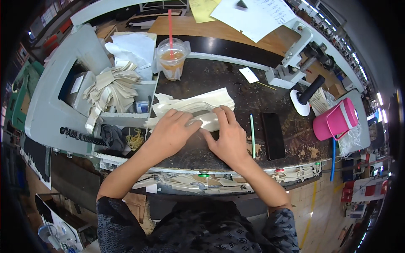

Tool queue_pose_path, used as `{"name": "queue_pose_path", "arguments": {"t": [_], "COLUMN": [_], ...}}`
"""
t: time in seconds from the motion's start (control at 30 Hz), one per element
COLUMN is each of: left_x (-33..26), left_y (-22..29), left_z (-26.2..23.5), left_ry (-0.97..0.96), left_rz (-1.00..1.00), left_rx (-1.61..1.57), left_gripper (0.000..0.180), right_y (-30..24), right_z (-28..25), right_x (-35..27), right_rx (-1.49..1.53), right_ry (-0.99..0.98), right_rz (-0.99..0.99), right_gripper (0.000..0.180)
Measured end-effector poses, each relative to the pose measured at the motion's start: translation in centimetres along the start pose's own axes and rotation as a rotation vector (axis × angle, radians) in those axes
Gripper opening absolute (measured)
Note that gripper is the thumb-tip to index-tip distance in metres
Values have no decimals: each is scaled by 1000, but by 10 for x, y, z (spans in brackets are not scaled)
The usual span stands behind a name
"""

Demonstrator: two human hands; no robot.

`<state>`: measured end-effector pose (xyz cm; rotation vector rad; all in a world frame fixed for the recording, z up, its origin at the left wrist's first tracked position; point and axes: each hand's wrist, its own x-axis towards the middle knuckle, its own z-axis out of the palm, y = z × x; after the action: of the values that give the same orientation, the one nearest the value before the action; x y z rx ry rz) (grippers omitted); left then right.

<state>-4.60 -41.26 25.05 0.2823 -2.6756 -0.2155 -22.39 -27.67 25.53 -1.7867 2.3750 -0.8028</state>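
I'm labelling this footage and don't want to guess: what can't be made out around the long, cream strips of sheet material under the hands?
- Head view: part of the cream strips, covered by the left hand.
- Head view: the palm of the right hand, hidden by its back.
- Head view: the white paper sheet, cut off by the top edge; its handwriting is too small to read.

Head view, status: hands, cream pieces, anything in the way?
Left hand and right hand on cream pieces; exact grip unclear. Pieces lie loosely overlapped on dark worktop. Pale green pen close beside right wrist; black phone farther right.
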Motion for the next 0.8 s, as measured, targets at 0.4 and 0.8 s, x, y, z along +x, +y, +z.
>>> {"name": "queue_pose_path", "arguments": {"t": [0.4, 0.8], "left_x": [-60, -98], "left_y": [95, 151], "left_z": [-20, 30], "left_ry": [374, 399], "left_rz": [-108, -176], "left_rx": [-286, -512], "left_gripper": [25, 19], "right_y": [171, 305], "right_z": [-81, -109], "right_x": [88, 88], "right_rx": [-216, -617], "right_ry": [302, 308], "right_rz": [-141, -193], "right_gripper": [28, 19]}}
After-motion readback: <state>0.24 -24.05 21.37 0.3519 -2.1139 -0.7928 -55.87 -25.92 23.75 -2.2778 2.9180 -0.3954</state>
